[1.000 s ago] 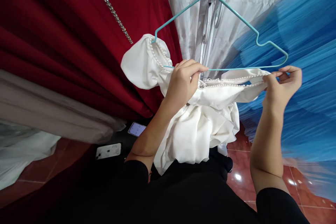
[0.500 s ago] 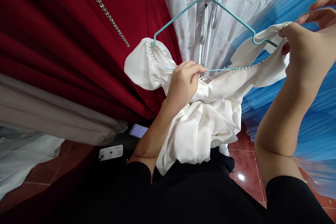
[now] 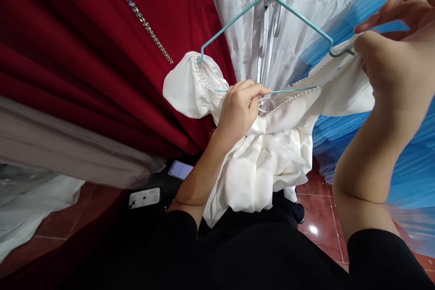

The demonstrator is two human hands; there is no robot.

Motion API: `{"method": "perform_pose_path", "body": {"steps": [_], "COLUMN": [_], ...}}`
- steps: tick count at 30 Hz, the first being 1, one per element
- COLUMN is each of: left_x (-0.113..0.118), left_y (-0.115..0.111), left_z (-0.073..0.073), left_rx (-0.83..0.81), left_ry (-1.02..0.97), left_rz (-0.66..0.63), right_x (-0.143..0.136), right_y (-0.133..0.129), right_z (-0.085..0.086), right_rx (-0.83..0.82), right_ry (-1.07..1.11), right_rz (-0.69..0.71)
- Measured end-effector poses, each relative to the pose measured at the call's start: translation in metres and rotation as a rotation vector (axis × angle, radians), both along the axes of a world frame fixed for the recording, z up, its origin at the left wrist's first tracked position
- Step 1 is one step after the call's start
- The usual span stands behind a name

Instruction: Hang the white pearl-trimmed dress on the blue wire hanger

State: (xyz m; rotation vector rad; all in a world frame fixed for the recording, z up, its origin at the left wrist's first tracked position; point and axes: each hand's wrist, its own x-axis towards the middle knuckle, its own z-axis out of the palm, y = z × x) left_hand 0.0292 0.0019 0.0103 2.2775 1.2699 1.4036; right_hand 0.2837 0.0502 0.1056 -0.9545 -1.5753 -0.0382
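Observation:
A white dress [image 3: 251, 172] with a pearl-trimmed neckline hangs on a light blue hanger [image 3: 234, 21]. Its left puff sleeve [image 3: 183, 86] sits over the hanger's left end. My left hand [image 3: 239, 102] is closed around the hanger's bottom bar and the neckline near the middle; its fingertips are partly hidden. At the hanger's right end, my right hand [image 3: 394, 31] pinches the edge of the right sleeve [image 3: 351, 86] between thumb and fingers. The hanger's right tip shows beside that thumb, close to the sleeve opening.
Dark red cloth [image 3: 163, 4] with a rhinestone strip [image 3: 139, 16] hangs at left, blue tulle [image 3: 360, 140] at right. White fabric and a metal rail [image 3: 263, 41] stand behind. Two phones, one white-backed [image 3: 144, 198] and one screen-up [image 3: 180, 170], lie on a black surface at lower left.
My right hand has moved slightly left and drawn the right sleeve's edge up over the hanger's right end. My left hand has kept its hold with barely any shift.

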Motion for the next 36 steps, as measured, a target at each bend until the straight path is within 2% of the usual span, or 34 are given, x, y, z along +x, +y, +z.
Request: {"method": "perform_pose_path", "body": {"steps": [3,5,8,10,12,15,18,21,23,25,30,31,33,36], "left_x": [-0.001,-0.002,-0.004,-0.003,-0.002,-0.002,-0.001,-0.001,-0.002,-0.008,-0.046,-0.056,-0.071,-0.083], "left_y": [0.0,0.001,0.001,0.0,-0.001,-0.002,-0.002,-0.003,-0.005,-0.007,0.003,0.007,0.015,0.029], "left_z": [-0.002,-0.003,-0.004,-0.004,-0.002,-0.002,-0.005,-0.008,-0.008,-0.007,-0.007,-0.007,-0.008,-0.005], "left_rx": [0.009,0.015,0.017,0.017,0.019,0.019,-0.001,-0.017,0.011,0.109,0.585,0.598,0.504,0.32], "left_ry": [0.023,0.034,0.042,0.048,0.053,0.057,0.059,0.054,0.012,-0.068,-0.254,-0.25,-0.22,-0.202], "left_rz": [0.014,0.025,0.03,0.027,0.022,0.037,0.057,0.013,-0.025,0.014,0.35,0.411,0.497,0.513], "right_x": [-0.014,-0.024,-0.041,-0.056,-0.07,-0.088,-0.095,-0.093,-0.093,-0.097,-0.115,-0.116,-0.115,-0.108], "right_y": [0.022,0.027,0.013,-0.004,-0.022,-0.035,-0.031,-0.023,-0.022,-0.023,-0.026,-0.026,-0.025,-0.023], "right_z": [-0.001,-0.004,-0.014,-0.025,-0.042,-0.077,-0.114,-0.134,-0.135,-0.131,-0.13,-0.131,-0.134,-0.135], "right_rx": [0.044,0.055,0.197,0.275,0.243,0.044,-0.031,-0.019,-0.002,0.031,0.136,0.147,0.148,0.143], "right_ry": [0.022,0.074,0.194,0.234,0.17,-0.104,-0.329,-0.358,-0.268,-0.173,-0.161,-0.167,-0.172,-0.175], "right_rz": [0.079,0.174,0.288,0.248,0.201,0.221,0.183,0.142,0.153,0.145,0.158,0.159,0.159,0.168]}}
